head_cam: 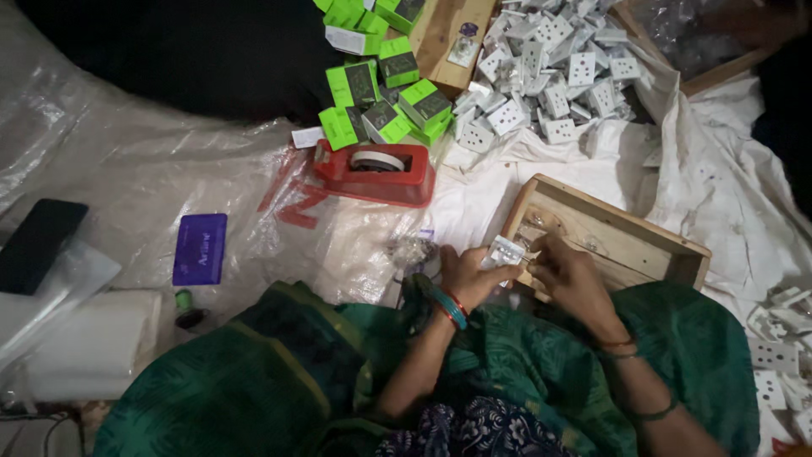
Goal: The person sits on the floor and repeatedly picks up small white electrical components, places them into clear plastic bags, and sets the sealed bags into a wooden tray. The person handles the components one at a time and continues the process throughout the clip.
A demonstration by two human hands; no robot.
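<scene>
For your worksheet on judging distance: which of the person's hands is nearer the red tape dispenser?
Left. The left hand lies below and just right of the red tape dispenser; the right hand is farther right, over the wooden tray.

Boxes, a purple pack and a dark phone screen

Green boxes [385, 85] with dark panels and white sides lie heaped at 12 o'clock, just above the red tape dispenser. A flat purple pack [200, 248] with pale lettering lies at 9 o'clock on clear plastic. At its 9 o'clock, at the far left edge, a phone [38, 244] shows a black, unlit screen.
</scene>
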